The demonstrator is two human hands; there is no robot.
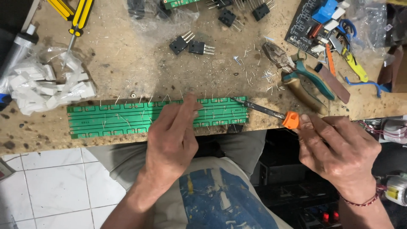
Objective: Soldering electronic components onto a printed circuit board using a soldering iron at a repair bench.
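The big wooden bench (127,63) fills the far part of the view, and its near edge runs just past the hands. A long green board (110,118) lies along that near edge, with thin wire legs sticking up from it. The left hand (171,140) rests on the middle of the board with its fingers partly curled, holding nothing big that shows. The right hand (339,152) is closed around a soldering iron (271,113) with an orange collar; its tip touches the board's right end. Pliers (296,72) lie just far of the iron. A bag of white parts (46,85) sits on the left, with bare wood between it and the black parts (190,44). A dark board (313,25) is cut off at the top.
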